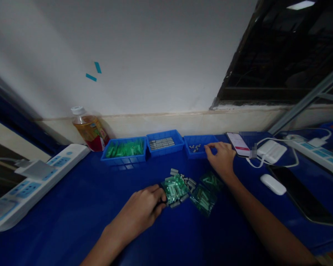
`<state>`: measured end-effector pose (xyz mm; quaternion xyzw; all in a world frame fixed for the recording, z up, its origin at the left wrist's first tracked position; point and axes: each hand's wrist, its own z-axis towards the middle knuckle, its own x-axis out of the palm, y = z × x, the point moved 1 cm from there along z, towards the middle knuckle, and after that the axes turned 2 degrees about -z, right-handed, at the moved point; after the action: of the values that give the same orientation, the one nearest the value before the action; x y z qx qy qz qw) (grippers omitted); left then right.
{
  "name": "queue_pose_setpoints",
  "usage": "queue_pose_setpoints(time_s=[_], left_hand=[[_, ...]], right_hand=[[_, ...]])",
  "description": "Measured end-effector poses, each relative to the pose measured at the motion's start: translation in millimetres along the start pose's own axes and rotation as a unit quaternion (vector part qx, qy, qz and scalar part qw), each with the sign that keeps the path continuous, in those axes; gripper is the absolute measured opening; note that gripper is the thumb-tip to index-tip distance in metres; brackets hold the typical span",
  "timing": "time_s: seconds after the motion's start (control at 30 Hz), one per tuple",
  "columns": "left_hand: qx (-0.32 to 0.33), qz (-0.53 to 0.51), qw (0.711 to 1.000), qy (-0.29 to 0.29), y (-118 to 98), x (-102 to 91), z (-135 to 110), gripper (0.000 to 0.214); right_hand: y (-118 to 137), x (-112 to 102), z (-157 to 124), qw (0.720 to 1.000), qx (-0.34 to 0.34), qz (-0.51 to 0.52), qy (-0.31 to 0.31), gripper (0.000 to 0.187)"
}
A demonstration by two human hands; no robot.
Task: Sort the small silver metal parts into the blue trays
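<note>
My left hand (147, 202) is closed at the left edge of a clear bag (175, 189) with green parts, its thumb and fingers on the bag's side. Short silver cylinders (192, 183) lie around and partly under that bag. To its right are two more clear bags, one (204, 199) nearer and one (211, 181) farther, with pale green pieces inside. My right hand (222, 157) is at the right end of a blue tray (193, 155) that holds several small metal pieces (194, 148). Its thumb and forefinger are pinched together; whatever is between them is too small to make out.
Another blue tray (124, 160) holds green pieces, and the middle tray (166, 150) holds rows of silver cylinders. A drink bottle (90, 129) stands behind. Power strips (44, 177) flank the table. Phones (238, 144), a white case (273, 184) and cables lie at right.
</note>
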<state>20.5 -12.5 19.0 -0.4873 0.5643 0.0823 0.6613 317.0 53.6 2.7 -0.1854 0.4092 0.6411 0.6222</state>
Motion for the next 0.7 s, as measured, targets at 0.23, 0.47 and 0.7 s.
queue_pose_setpoints(time_s=[0.23,0.47,0.7], left_hand=[[-0.012,0.021,0.999,-0.027,-5,3.7,2,0.019],[-0.017,-0.019,0.999,-0.036,-4,-0.4,4,0.008],[-0.042,-0.274,0.956,-0.099,-6,-14.2,5,0.030]], right_hand=[[1,3,-5,0.999,0.027,0.024,0.014,0.026],[3,-1,-9,0.999,0.010,0.045,0.000,0.022],[68,-40,-49,0.926,-0.284,0.244,0.043,0.017]])
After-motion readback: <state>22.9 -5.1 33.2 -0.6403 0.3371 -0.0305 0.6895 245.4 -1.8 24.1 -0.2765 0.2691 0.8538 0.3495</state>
